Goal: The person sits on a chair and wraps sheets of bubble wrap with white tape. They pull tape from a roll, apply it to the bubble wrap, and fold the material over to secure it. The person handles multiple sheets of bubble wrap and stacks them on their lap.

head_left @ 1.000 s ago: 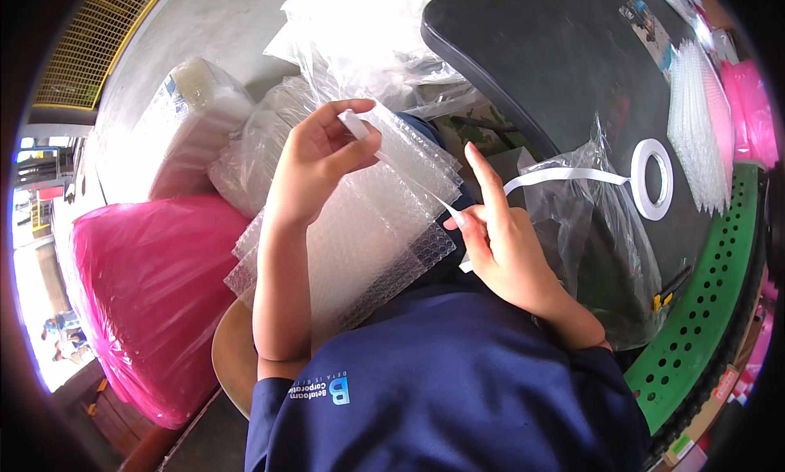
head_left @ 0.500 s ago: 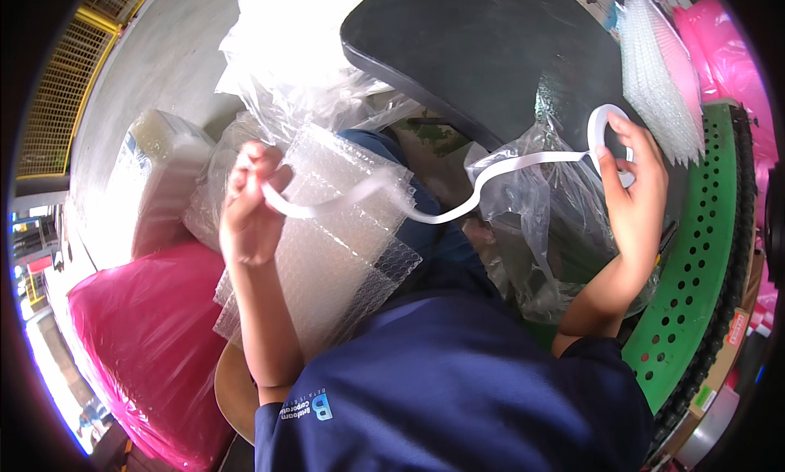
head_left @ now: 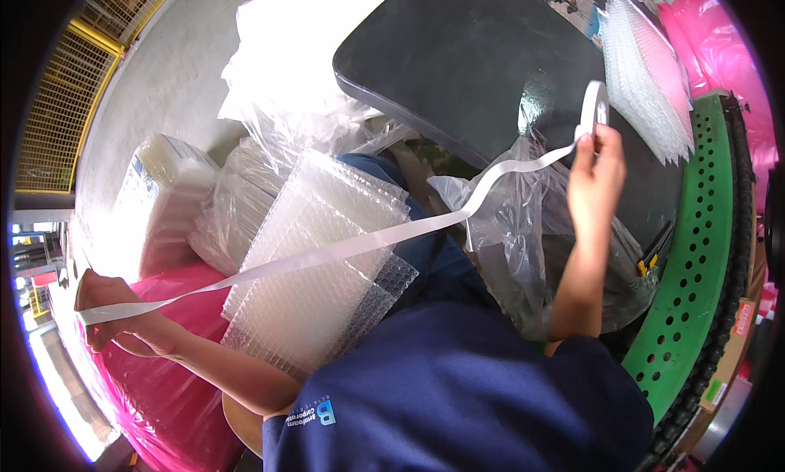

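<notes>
My right hand (head_left: 597, 174) grips a narrow roll of white tape (head_left: 594, 112), held up over the dark table at the right. A long white strip (head_left: 352, 247) runs from the roll across my lap to the far left. There my left hand (head_left: 123, 317) is closed on the strip's free end, above a pink plastic-wrapped bundle (head_left: 184, 374). The strip sags near the roll and is straighter toward the left. Below it, clear bubble wrap sheets (head_left: 302, 300) lie in a stack on my lap.
A dark tabletop (head_left: 458, 55) stands ahead. On it, at right, lies a stack of bubble wrap bags (head_left: 646, 80). A perforated green strip (head_left: 695, 227) edges the right side, near a yellow-and-black cutter (head_left: 652, 255). Clear plastic (head_left: 511, 219) hangs by my lap; a white wrapped bundle (head_left: 163, 202) stands left.
My left hand has swung far out to the left, drawing the strip longer and straighter. My right hand has shifted slightly left with the roll.
</notes>
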The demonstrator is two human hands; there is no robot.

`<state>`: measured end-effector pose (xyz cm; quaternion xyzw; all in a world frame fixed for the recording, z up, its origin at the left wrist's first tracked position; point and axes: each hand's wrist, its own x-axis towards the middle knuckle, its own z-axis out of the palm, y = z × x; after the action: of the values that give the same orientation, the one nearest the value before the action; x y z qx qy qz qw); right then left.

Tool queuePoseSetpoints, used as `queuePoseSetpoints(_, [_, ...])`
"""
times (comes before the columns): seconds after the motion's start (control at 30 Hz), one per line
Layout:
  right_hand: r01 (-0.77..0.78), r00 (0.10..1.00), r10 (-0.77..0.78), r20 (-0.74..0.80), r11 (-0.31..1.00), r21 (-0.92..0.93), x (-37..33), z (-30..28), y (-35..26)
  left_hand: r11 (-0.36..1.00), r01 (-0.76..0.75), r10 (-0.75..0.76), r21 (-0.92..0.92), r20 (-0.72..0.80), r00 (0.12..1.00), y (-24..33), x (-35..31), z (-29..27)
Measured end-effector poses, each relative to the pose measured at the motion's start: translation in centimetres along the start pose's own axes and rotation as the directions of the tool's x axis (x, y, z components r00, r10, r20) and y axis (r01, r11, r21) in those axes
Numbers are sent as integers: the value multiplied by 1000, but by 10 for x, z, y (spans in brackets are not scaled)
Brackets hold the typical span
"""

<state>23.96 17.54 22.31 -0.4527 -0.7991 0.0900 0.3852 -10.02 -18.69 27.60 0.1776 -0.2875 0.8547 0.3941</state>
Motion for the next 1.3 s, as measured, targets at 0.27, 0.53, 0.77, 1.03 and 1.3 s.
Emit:
queuePoseSetpoints(0.27, [211,960,-159,-230,952,222,13,49,-37,975,-183,194,127,-84,977,27,-14,-6])
queuePoseSetpoints(0.53, [327,939,-246,-241,858,397,34,32,-57,936,-198,229,291,-75,971,57,-36,-26])
queuePoseSetpoints(0.77, [535,841,-457,-289,780,324,78,65,-131,908,-227,278,351,-100,955,68,-40,-44])
queuePoseSetpoints(1.03, [606,713,-681,-168,477,637,36,131,-268,866,-392,453,312,-155,878,121,-63,-60])
queuePoseSetpoints(1.3, [613,694,-710,-119,497,615,41,106,-317,827,-556,563,88,-159,811,134,-76,-47])
